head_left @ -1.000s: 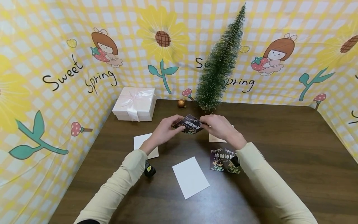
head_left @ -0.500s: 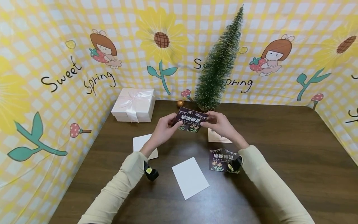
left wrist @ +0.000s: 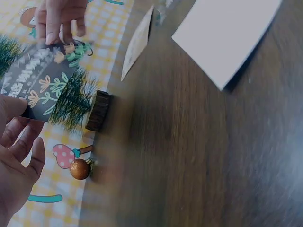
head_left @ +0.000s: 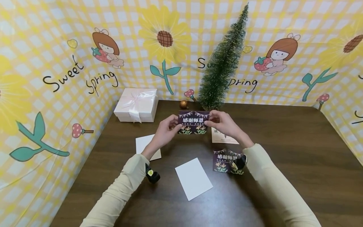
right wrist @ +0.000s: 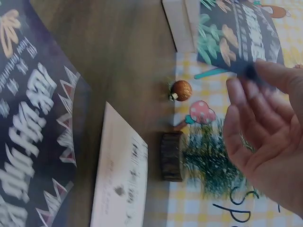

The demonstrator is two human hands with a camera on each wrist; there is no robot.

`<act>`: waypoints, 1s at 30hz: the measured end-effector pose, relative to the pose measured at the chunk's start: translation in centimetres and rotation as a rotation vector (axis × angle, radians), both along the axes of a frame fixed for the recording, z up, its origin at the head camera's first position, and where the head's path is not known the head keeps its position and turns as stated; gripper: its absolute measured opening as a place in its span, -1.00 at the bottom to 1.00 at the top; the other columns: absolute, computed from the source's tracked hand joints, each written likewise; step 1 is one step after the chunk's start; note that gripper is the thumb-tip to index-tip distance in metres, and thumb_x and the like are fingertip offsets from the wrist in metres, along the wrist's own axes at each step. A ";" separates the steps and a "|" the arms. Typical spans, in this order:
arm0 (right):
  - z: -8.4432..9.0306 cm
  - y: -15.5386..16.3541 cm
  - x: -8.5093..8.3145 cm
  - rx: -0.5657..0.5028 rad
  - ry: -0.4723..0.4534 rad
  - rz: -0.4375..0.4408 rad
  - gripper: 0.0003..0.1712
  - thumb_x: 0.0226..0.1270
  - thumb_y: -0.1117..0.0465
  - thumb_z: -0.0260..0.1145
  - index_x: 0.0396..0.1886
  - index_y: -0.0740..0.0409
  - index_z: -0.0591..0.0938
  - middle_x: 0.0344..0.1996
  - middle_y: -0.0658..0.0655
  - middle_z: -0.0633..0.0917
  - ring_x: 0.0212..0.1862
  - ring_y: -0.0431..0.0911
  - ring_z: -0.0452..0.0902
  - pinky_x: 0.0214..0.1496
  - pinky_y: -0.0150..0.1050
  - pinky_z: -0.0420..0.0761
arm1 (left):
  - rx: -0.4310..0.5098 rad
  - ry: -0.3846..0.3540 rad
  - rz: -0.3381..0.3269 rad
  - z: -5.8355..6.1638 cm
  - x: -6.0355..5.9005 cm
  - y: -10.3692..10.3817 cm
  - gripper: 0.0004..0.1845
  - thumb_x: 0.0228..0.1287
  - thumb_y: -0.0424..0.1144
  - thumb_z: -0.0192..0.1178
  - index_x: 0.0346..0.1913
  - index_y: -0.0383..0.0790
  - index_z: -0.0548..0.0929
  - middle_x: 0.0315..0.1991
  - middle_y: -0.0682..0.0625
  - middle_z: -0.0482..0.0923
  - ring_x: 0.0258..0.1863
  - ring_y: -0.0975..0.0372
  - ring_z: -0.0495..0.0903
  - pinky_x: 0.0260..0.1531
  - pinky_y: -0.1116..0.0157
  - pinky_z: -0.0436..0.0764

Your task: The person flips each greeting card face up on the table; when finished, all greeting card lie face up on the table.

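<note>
A dark greeting card [head_left: 193,123] with white lettering, bunting and flowers is held up between both hands. My left hand [head_left: 168,128] pinches its left edge, thumb over the printed face. At the opposite edge my right hand [head_left: 224,124] pinches it in the same way. In the left wrist view the card [left wrist: 47,85] shows its printed side, with the right hand at its far end. Below the right forearm lies a matching dark card [head_left: 222,161], partly covered by the wrist camera. A cream card [head_left: 225,138] with print lies just behind it, partly under the right hand.
A plain white card [head_left: 194,179] lies at the front middle, another white card [head_left: 141,145] under the left wrist. At the back stand a ribboned white gift box [head_left: 136,105], an orange bauble [head_left: 183,104] and a small artificial tree [head_left: 222,66] against the patterned cloth.
The held card has turned from a slanted, diamond-like pose to level, its printed face now toward the head camera. The right hand has shifted slightly to the right. The cards on the table stay put.
</note>
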State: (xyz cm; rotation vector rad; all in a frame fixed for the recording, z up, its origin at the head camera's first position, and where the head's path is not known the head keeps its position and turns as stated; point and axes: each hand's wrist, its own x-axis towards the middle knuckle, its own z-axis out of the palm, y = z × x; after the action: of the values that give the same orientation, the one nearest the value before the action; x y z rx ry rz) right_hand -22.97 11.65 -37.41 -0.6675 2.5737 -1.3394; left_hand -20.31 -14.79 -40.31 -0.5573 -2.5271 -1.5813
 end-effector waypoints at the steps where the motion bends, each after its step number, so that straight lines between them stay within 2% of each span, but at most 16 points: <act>1: -0.2 -0.1 0.0 0.003 -0.015 -0.012 -0.75 0.36 0.16 0.31 -0.17 0.27 0.54 -0.24 0.20 0.68 -0.25 -0.01 0.59 -0.12 -0.14 0.53 | 0.016 -0.014 0.010 0.0 0.0 0.0 -0.86 0.35 -0.41 0.18 -0.10 -0.39 0.52 -0.28 -0.24 0.63 -0.34 0.10 0.54 -0.30 0.32 0.52; 4: -0.9 -0.5 -0.1 -0.005 -0.047 -0.035 -0.71 0.34 0.14 0.34 -0.13 0.28 0.55 -0.25 0.21 0.70 -0.17 0.10 0.63 -0.09 -0.15 0.54 | 0.056 -0.056 0.050 0.0 -0.2 0.2 -0.87 0.35 -0.42 0.19 -0.12 -0.40 0.52 -0.27 -0.26 0.64 -0.32 0.10 0.56 -0.28 0.32 0.53; 9: -1.4 -1.0 0.0 -0.005 -0.026 -0.047 -0.80 0.32 0.22 0.35 -0.38 0.24 0.54 -0.46 0.19 0.70 -0.28 0.21 0.64 -0.27 -0.24 0.46 | 0.037 -0.098 0.101 -0.3 -0.5 0.3 -0.87 0.34 -0.41 0.19 -0.14 -0.40 0.52 -0.29 -0.26 0.64 -0.33 0.09 0.57 -0.29 0.35 0.54; 14: -1.8 -1.5 -0.1 0.100 -0.006 -0.055 -0.81 0.32 0.21 0.35 -0.43 0.22 0.58 -0.48 0.24 0.70 -0.47 -0.01 0.55 -0.40 -0.27 0.37 | -0.084 -0.151 0.146 -1.2 -0.5 0.5 -0.86 0.32 -0.35 0.21 -0.17 -0.38 0.52 -0.34 -0.18 0.59 -0.38 0.13 0.51 -0.35 0.33 0.49; 18: -2.6 -1.8 0.1 0.188 -0.082 -0.044 -0.77 0.34 0.20 0.33 -0.48 0.23 0.60 -0.52 0.29 0.69 -0.59 -0.16 0.38 -0.48 -0.31 0.30 | -0.203 -0.212 0.153 -2.1 -0.4 0.7 -0.85 0.32 -0.33 0.22 -0.20 -0.37 0.52 -0.40 -0.13 0.55 -0.45 0.17 0.48 -0.43 0.35 0.45; 24: -3.4 -2.2 0.1 0.311 -0.182 -0.023 -0.71 0.36 0.20 0.29 -0.51 0.30 0.65 -0.58 0.21 0.69 -0.64 -0.18 0.42 -0.55 -0.37 0.37 | -0.398 -0.319 0.162 -2.7 -0.5 1.1 -0.81 0.33 -0.24 0.22 -0.24 -0.35 0.55 -0.49 -0.10 0.57 -0.55 0.19 0.48 -0.54 0.38 0.38; 30: -3.5 -2.6 -0.3 0.428 -0.178 0.012 -0.66 0.37 0.18 0.29 -0.57 0.30 0.68 -0.65 0.17 0.67 -0.68 -0.20 0.41 -0.58 -0.37 0.34 | -0.505 -0.331 0.142 -2.6 -0.9 1.2 -0.72 0.36 -0.19 0.20 -0.47 -0.29 0.54 -0.59 -0.04 0.47 -0.63 0.21 0.44 -0.63 0.39 0.30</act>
State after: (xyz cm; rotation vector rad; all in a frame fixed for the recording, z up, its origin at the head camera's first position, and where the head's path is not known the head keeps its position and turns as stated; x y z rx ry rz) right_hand -23.27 9.06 -40.95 -0.4608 2.5774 -0.7608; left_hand -21.23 -13.60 -42.93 -0.1511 -3.1526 -1.0534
